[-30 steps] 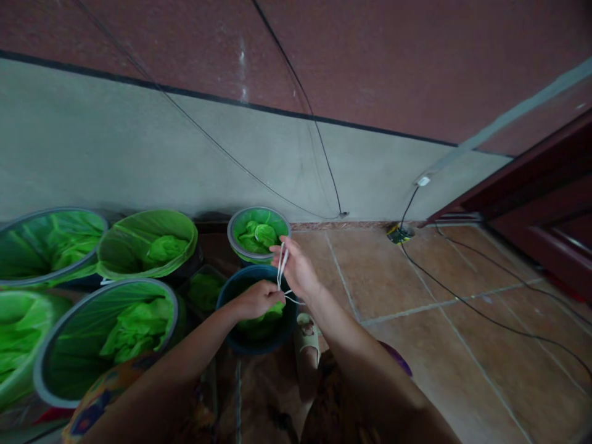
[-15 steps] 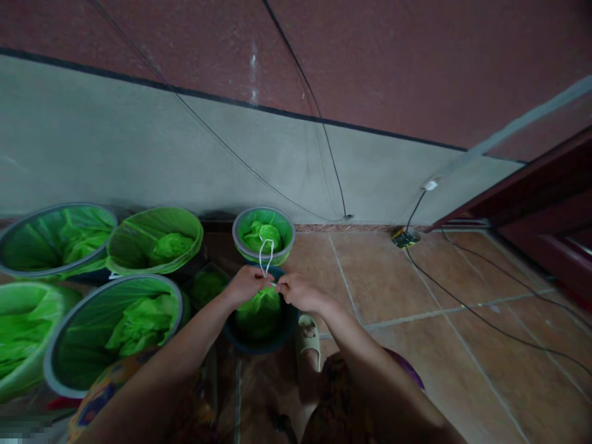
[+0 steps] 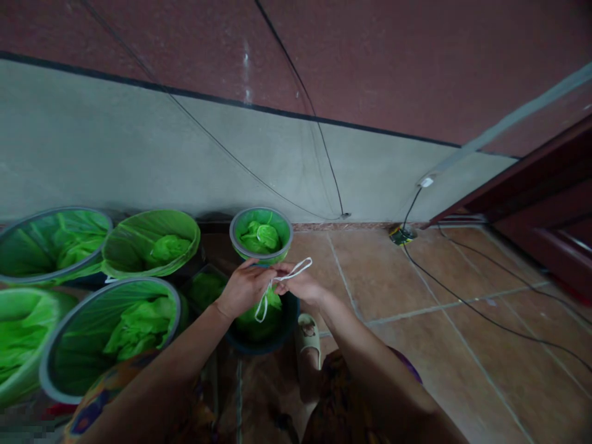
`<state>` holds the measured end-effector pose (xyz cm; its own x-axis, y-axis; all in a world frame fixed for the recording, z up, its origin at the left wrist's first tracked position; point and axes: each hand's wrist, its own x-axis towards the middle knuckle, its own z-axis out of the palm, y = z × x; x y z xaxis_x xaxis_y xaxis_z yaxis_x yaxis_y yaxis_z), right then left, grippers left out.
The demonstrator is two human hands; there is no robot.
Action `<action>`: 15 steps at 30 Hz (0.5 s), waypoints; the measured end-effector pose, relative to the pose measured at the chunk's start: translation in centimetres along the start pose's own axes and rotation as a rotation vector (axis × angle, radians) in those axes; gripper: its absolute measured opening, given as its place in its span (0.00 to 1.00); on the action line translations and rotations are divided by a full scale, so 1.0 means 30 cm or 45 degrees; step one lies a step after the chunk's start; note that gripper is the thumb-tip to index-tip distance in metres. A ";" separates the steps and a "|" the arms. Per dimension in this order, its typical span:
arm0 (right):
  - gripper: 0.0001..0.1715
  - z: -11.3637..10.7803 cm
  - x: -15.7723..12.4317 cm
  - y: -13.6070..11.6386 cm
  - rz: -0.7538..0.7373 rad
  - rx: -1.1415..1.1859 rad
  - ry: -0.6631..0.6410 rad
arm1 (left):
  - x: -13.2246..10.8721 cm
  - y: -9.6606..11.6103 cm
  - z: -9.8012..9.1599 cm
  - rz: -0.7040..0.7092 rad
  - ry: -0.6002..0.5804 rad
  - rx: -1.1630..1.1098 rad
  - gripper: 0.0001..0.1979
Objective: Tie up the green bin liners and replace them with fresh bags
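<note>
My left hand (image 3: 246, 285) and my right hand (image 3: 298, 282) meet above a dark blue bucket (image 3: 292, 320). Both are closed on a white string (image 3: 298, 269). One loop of the string sticks out over my right hand, and another part hangs down below the fingers. Beneath my hands a green mesh bag (image 3: 261, 320) sits in the bucket, its upper end partly hidden by my fingers. Just behind stands a smaller grey-rimmed bin (image 3: 234, 237) with a green liner and a tied green bundle (image 3: 266, 236) inside.
On the left stand several green-lined bins, among them a large grey-rimmed one (image 3: 49, 361) and a green one (image 3: 197, 243) by the wall. A slippered foot (image 3: 308, 336) is right of the bucket. A black cable (image 3: 462, 301) crosses the tiled floor on the right.
The white string's loop stood upright above my hands; now one loop points right and another part hangs downward. My hands have drawn closer together and overlap.
</note>
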<state>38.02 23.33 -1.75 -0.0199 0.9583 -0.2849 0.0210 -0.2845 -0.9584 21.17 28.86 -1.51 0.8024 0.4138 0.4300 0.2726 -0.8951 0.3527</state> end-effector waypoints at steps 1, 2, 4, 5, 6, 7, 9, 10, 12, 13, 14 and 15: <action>0.16 0.001 -0.006 -0.007 0.032 0.069 -0.017 | -0.002 0.000 0.001 -0.007 0.045 -0.005 0.11; 0.17 0.001 -0.012 -0.015 0.036 0.127 -0.044 | -0.005 0.001 0.003 -0.025 0.094 -0.018 0.11; 0.17 -0.001 -0.022 -0.030 0.023 0.203 -0.109 | -0.009 0.002 0.008 -0.098 0.200 -0.047 0.12; 0.16 -0.001 -0.025 -0.034 0.023 0.213 -0.135 | -0.011 0.002 0.010 -0.142 0.238 -0.064 0.13; 0.15 -0.001 -0.025 -0.036 0.028 0.201 -0.143 | -0.012 0.002 0.011 -0.176 0.258 -0.086 0.13; 0.14 0.000 -0.023 -0.035 0.035 0.168 -0.122 | -0.012 0.002 0.012 -0.196 0.256 -0.113 0.13; 0.10 0.004 -0.016 -0.028 0.044 0.058 -0.011 | -0.011 0.001 0.013 -0.204 0.216 -0.174 0.13; 0.09 0.006 -0.012 -0.025 0.037 -0.021 0.058 | -0.010 0.001 0.013 -0.203 0.190 -0.197 0.13; 0.09 0.010 -0.008 -0.023 -0.017 -0.276 0.171 | -0.010 0.001 0.015 -0.225 0.150 -0.217 0.13; 0.10 0.011 -0.009 -0.023 -0.058 -0.457 0.210 | -0.011 0.001 0.016 -0.247 0.122 -0.212 0.13; 0.10 0.010 -0.012 -0.024 -0.093 -0.657 0.252 | -0.012 0.000 0.017 -0.276 0.086 -0.193 0.13; 0.10 0.008 -0.017 -0.024 -0.106 -0.848 0.301 | -0.015 -0.001 0.018 -0.314 0.040 -0.159 0.13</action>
<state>37.78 23.04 -0.94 0.1680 0.9774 -0.1279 0.6366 -0.2067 -0.7430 21.09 28.60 -2.17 0.7023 0.6236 0.3434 0.3886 -0.7399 0.5491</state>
